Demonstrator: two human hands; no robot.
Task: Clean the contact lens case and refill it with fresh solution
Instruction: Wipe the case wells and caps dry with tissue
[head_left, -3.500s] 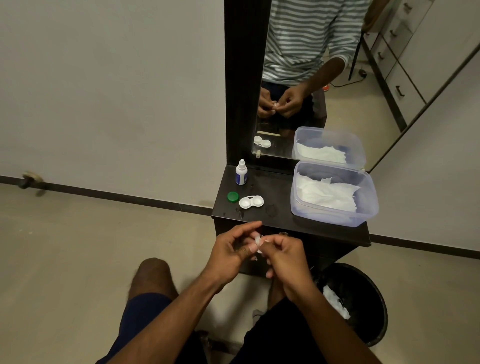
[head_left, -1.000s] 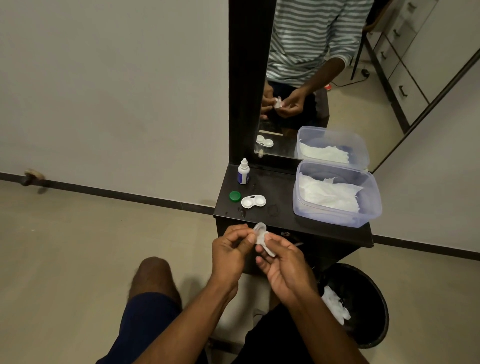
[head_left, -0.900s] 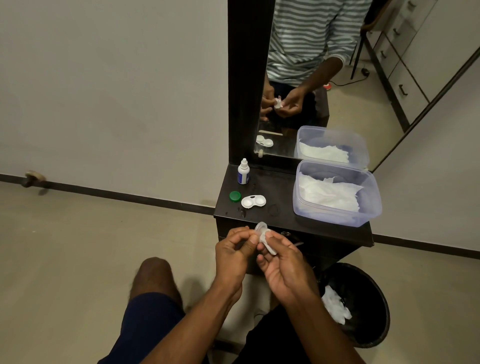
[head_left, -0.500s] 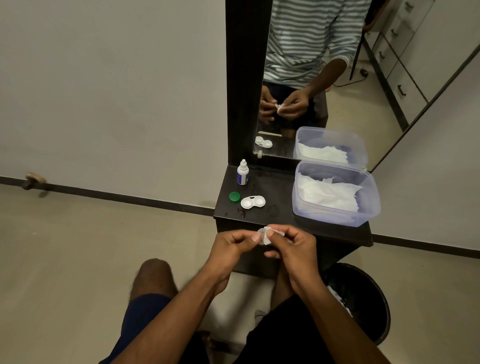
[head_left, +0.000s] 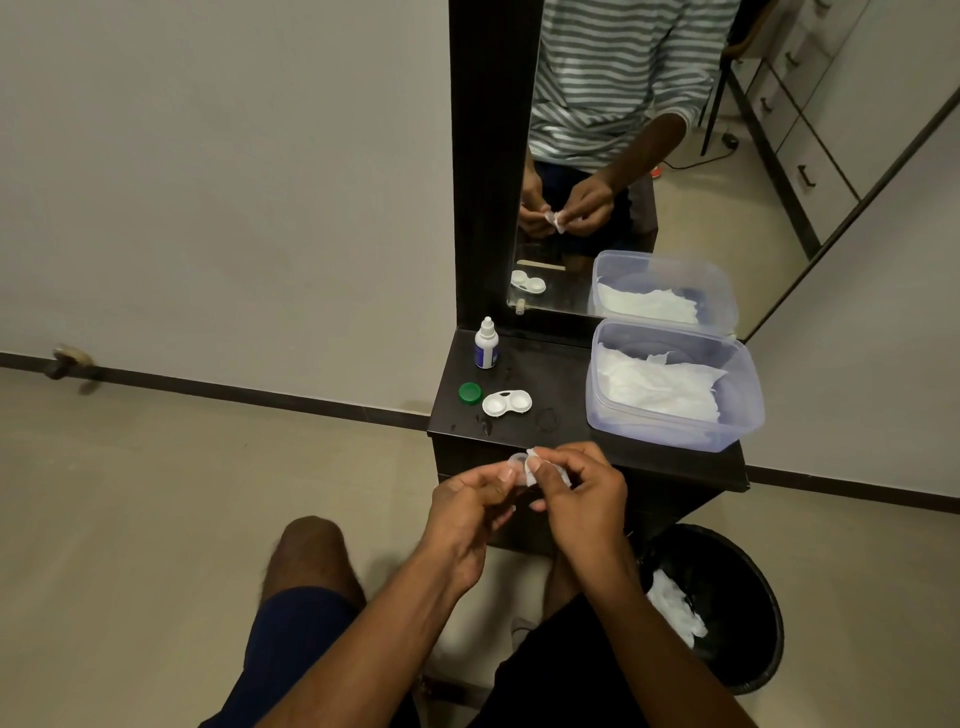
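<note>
Your left hand (head_left: 467, 506) pinches a small translucent plastic cap (head_left: 517, 460) while your right hand (head_left: 582, 493) presses a scrap of white tissue (head_left: 533, 466) against it. Beyond, the white two-well lens case (head_left: 507, 403) lies on the dark tabletop (head_left: 556, 384), right of a round green cap (head_left: 469, 393).

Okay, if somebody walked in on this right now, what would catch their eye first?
Probably the two hands low in the middle: the left hand pinches a small clear cap while the right hand works a bit of white tissue against it. Just beyond, on the dark table, the open white lens case lies beside a green cap, with the big plastic tub of tissues on the right.
</note>
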